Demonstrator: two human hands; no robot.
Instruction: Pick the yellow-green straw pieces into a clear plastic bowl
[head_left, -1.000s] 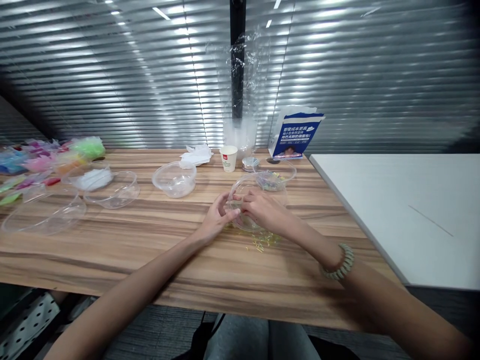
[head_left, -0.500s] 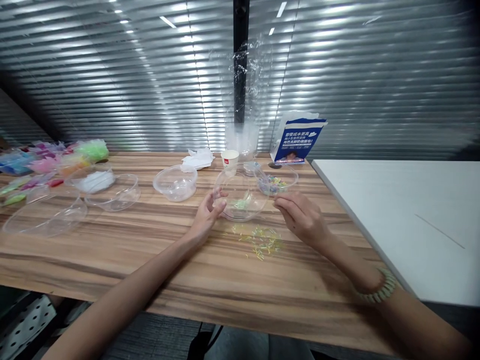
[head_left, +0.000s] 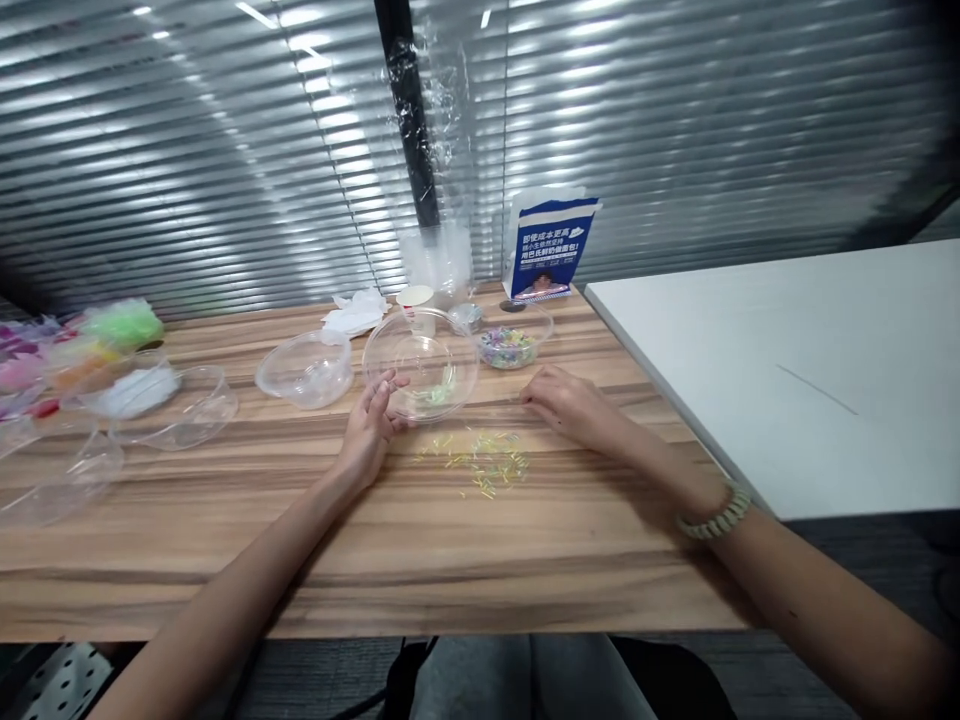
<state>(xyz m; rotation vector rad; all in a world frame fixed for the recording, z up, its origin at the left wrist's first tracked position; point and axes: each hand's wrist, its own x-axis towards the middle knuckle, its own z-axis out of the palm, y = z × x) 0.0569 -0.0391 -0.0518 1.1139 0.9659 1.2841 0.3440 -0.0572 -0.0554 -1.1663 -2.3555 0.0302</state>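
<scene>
My left hand [head_left: 369,425] grips the near left rim of a clear round bowl [head_left: 420,365], which has a few pale green pieces inside and is tilted toward me. To the right of that bowl, my right hand [head_left: 564,405] is closed, fingertips pinched together; whatever they hold is too small to make out. Thin yellow and green tube-like pieces [head_left: 487,460] lie scattered on the wooden table [head_left: 420,560] between my hands. Behind my right hand stands a clear bowl of multicoloured beads [head_left: 508,347].
A paper cup [head_left: 417,298], white tissues [head_left: 356,312] and a blue and white bag [head_left: 553,245] stand at the back. Further clear bowls [head_left: 306,372] and colourful bundles [head_left: 124,322] are on the left. A white table [head_left: 795,370] adjoins on the right.
The view has turned to the right and tilted. My left hand now holds the bowl more upright, its opening facing me. My right hand remains pinched and has come lower beside the beads.
</scene>
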